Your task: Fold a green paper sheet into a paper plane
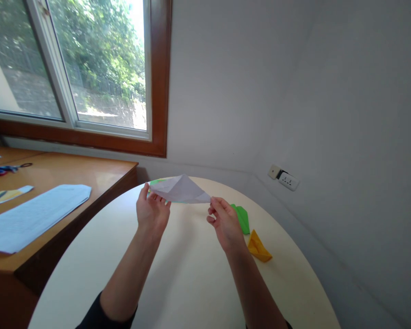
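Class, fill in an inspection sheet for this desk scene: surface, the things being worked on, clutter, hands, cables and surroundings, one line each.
Surface: round cream table, with a wooden desk against its left side.
Job's things: folded white paper held up above the table, green showing along its edge.
Clutter: green folded paper and yellow folded paper on the table; blue-white sheet and scissors on the desk.
Hands: left hand grips the paper's left end, right hand pinches its right tip.
Cables: nothing seen; wall socket only.
Surroundings: wood-framed window, grey walls.
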Available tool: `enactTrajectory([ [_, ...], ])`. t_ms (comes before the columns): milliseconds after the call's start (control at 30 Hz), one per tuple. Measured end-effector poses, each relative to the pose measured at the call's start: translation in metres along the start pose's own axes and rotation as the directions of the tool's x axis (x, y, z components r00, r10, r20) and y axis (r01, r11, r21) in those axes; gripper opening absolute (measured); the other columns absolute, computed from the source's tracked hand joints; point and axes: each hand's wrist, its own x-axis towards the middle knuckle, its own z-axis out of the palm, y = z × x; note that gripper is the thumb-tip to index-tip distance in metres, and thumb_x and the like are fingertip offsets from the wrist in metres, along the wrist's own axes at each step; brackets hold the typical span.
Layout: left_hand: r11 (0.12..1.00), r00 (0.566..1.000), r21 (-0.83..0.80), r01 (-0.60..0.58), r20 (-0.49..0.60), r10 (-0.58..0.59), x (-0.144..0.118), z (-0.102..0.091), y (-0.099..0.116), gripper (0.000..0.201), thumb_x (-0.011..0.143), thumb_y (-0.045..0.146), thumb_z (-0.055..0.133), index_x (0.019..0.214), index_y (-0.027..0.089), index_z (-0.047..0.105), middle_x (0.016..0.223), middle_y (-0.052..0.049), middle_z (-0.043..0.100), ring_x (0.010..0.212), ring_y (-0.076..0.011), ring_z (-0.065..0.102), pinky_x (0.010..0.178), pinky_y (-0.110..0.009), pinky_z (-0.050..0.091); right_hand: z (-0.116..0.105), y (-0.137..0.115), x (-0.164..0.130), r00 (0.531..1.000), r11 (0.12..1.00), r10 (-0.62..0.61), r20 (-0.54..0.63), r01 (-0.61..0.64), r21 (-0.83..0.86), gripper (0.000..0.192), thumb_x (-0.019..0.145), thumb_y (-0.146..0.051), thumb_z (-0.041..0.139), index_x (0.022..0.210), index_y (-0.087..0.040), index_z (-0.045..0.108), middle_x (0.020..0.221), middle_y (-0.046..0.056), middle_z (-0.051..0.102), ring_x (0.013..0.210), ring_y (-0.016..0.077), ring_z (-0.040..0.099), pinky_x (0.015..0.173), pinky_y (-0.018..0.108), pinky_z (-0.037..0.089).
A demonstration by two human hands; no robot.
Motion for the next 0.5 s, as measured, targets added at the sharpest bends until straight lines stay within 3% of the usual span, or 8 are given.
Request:
enactTrajectory([
  [267,0.998,1.0,0.056,-0.002,-0.027,0.004,0.0023,0.0019,-0.0013,0.028,0.09,0.024,0.038,0.078,0.011,0.06,0.077,-0.007,0.063,0.072,-0.0138,0.061,0.07,-0.026,0.048,-0.0021,-0.0027,-0.0001,0.998,0.996,-0.044,-0.033,0.041,-0.077,0.028,0.054,-0.041,0.075,0.064,-0.02,0.06,0.059,-0.004,0.043,0.058,0.0087,0.036,0.047,0.019,0.029],
  [500,0.998,1.0,0.06,-0.013,-0.018,0.015,0.0045,0.0,-0.0012,0.033,0.09,0.021,0.037,0.078,0.008,0.064,0.081,-0.012,0.066,0.075,-0.016,0.062,0.073,-0.026,0.049,-0.0047,-0.005,0.0011,0.999,0.991,-0.041,0.016,0.043,-0.127,0.029,0.054,-0.043,0.074,0.062,-0.02,0.06,0.055,-0.005,0.044,0.053,0.0084,0.037,0.046,0.02,0.028],
])
